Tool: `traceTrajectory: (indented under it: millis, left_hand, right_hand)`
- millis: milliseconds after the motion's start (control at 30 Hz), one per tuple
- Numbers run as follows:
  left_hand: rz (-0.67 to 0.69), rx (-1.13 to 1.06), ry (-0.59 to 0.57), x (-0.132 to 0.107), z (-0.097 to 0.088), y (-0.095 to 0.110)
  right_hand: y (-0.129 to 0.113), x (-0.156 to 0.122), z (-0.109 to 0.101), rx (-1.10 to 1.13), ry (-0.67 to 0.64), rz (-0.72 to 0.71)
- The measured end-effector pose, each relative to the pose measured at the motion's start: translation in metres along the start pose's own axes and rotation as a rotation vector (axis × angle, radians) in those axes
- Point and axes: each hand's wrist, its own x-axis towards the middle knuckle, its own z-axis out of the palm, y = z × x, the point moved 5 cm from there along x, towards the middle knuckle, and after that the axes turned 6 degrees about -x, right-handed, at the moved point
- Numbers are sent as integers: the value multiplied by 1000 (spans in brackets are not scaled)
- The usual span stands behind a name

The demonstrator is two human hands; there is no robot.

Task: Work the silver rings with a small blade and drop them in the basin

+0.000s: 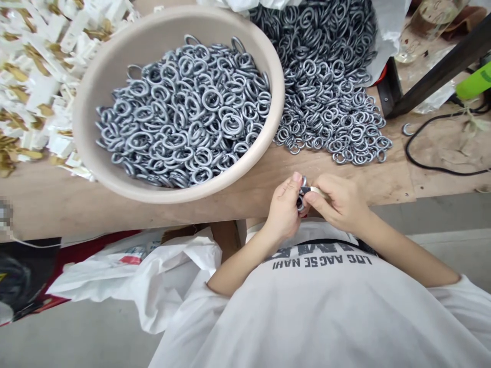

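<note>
At the table's front edge, my left hand [284, 204] is closed around grey rings [299, 203], which show between its fingers and thumb. Close against it, my right hand [339, 202] grips what looks like a small knife [306, 189], with a short dark blade and a pale handle. The blade touches or nearly touches the rings; my fingers hide the exact contact. Just beyond my hands lies a loose heap of grey rings [330, 112]. To the left of that heap, a large beige basin [184, 197] holds many more such rings.
White plastic pieces with tan parts [46, 76] are piled at the far left. A dark metal bar [433, 66] slants across the right side, near a black cable [429, 166] and a bright green object [475, 82]. A white plastic bag [172, 271] hangs below the table edge.
</note>
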Motion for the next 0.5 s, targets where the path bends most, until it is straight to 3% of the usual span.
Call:
traceTrajectory:
  millis: [133,233,300,367,500]
  left_hand:
    - [27,12,-29,1,-3,-2]
    - [24,58,-107,-3,-7,-6]
    - [-4,77,-210,-7,-7,-8]
    - [-23,39,-261,-11,-8,-6]
    - [-37,-66,-168,-9,-20,7]
  right_hand:
    - [2,3,8,47,-45,12]
    - [23,12,11,53,-14,135]
    - [41,21,6,-36,86,265]
    - [49,33,4,-175,64,310]
    - [35,63,10,-479,-45,220]
